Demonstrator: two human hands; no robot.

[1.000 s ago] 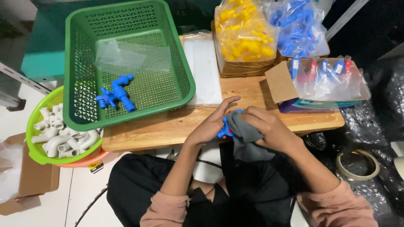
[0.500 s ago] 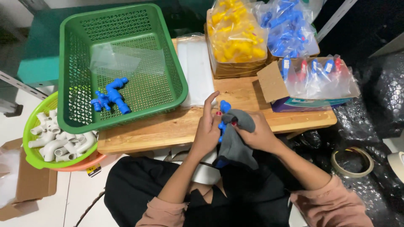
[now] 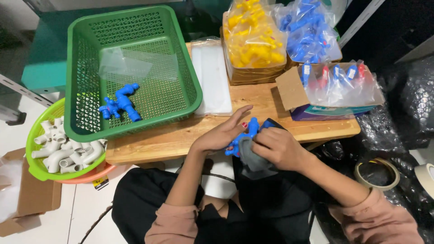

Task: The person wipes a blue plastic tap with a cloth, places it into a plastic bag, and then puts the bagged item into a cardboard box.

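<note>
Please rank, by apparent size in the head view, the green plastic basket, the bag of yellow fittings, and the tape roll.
1. Green plastic basket, clearly largest.
2. Clear bag of yellow plastic fittings.
3. Ring-shaped tape roll, smallest; it lies lower than the bench, so it may look slightly smaller.

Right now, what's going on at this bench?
A seated person holds a blue plastic tap in the left hand and rubs it with a grey cloth in the right hand, at the edge of the wooden table. Two more blue taps lie in the green basket. Bags of yellow taps and blue ones sit at the far side.
</note>
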